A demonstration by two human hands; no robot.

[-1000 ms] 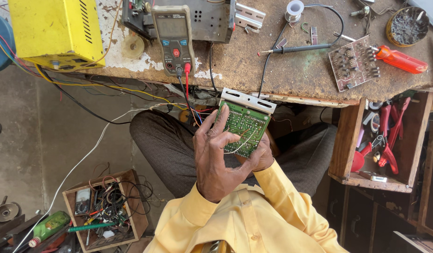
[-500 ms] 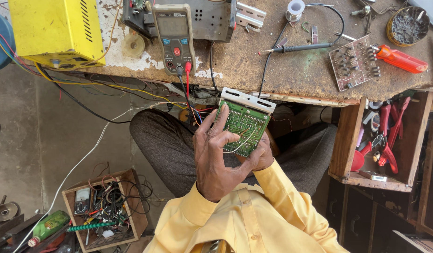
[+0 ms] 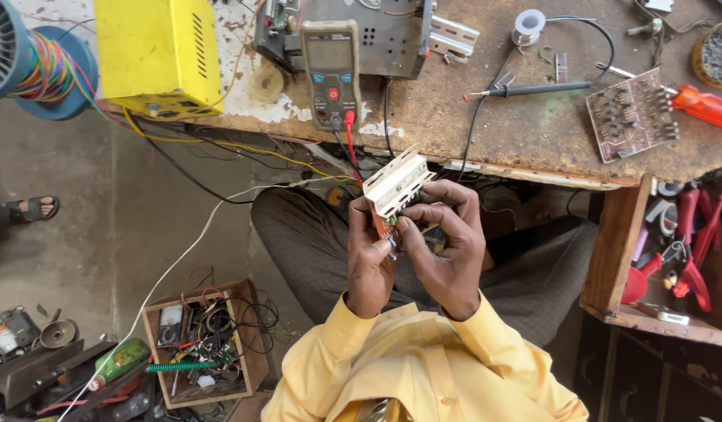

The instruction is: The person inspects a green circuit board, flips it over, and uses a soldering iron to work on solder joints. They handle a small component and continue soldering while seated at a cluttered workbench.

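A small circuit board with a white ribbed metal heat sink (image 3: 397, 183) is held edge-on in front of me, above my lap. My left hand (image 3: 370, 258) grips its lower left side with fingers curled round the board. My right hand (image 3: 447, 242) grips it from the right, thumb and fingertips pressed on the board just under the heat sink. The board's green face is turned away and mostly hidden. Both sleeves are yellow.
The worn workbench (image 3: 486, 125) ahead carries a multimeter (image 3: 330, 70) with red and black leads, a yellow metal box (image 3: 159, 55), a soldering iron (image 3: 533, 88), a solder spool (image 3: 527, 25) and another circuit board (image 3: 633, 115). A wooden box of wires (image 3: 200, 344) stands on the floor at left. A tool drawer (image 3: 681, 258) hangs open at right.
The board has been turned from showing its green face to edge-on, heat sink up. My right hand has come round onto its right side, and the view has moved closer.
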